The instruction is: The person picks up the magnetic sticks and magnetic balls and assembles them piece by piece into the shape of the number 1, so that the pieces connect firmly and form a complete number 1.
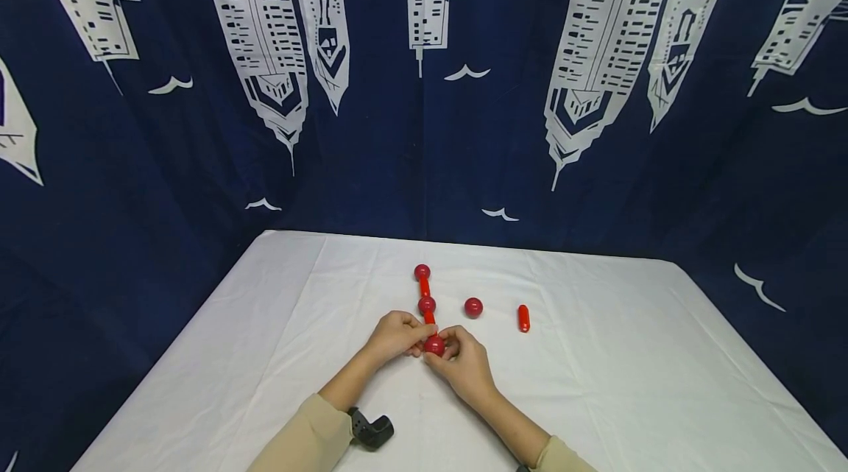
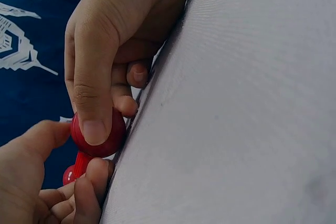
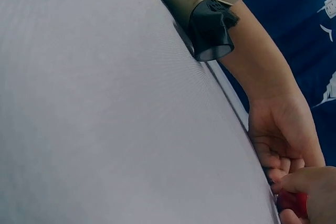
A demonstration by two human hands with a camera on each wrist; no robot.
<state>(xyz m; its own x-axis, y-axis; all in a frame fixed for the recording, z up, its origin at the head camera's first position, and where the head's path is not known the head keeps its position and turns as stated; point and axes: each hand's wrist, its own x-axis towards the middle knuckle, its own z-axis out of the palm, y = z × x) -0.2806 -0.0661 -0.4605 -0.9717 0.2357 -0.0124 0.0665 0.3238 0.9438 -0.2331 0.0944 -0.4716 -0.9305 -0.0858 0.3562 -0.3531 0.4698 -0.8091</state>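
Both hands are at work on a red chain (image 1: 427,305) of balls and rods, slightly left of the middle of the white-covered table (image 1: 218,384), pointing towards the far edge and leaning slightly to the left. Look at that finish: the far ball (image 1: 422,272) is deep, glossy red with a bright highlight, then comes a slim far rod (image 1: 425,288) in a brighter orange-red, then the middle ball (image 1: 427,305), just as shiny, and a near rod (image 1: 429,318), partly hidden by fingers, leading to the near ball (image 1: 433,346). The left hand (image 1: 395,337) comes in from the left edge's side, thumb and fingers drawn together around the near rod, right beside the near ball. Opposite, the right hand (image 1: 467,365) has its thumb and curled fingers pinched around the near ball; the left wrist view shows that thumb lying flat over the ball's round face. The rod meets the ball there, though how deep it sits cannot be told. Over towards the right edge, a loose ball (image 1: 473,308) matches the dark red, and farther right, nearer that edge, lies a loose rod (image 1: 524,318), bright and round-ended, its length pointing towards the far edge.
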